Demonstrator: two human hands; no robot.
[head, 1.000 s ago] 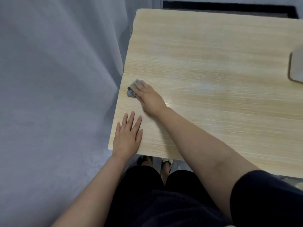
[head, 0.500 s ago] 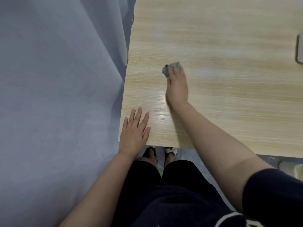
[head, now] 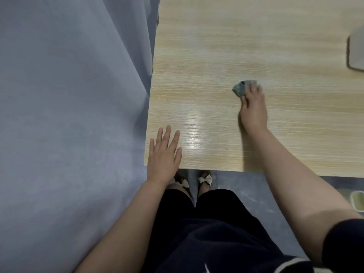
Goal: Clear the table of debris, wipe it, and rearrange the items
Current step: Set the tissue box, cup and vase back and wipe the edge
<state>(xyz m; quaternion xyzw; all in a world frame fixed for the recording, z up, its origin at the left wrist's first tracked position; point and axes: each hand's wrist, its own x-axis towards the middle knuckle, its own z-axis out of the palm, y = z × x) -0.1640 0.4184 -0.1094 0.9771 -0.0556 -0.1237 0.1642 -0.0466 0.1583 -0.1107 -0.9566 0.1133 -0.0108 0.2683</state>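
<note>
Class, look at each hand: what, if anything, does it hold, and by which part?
The right hand presses a small grey-green cloth to the table, fingers over its near-right part. The left hand lies flat at the table's corner, holding nothing.

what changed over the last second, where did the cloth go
The right hand slid the cloth rightward, from the table's left edge toward its middle, pressing on it throughout. The left hand stayed flat at the near left corner.

A grey-blue curtain hangs along the left, falling in soft folds; near, a grey mottled floor shows, and light glares off the pale wood surface
</note>
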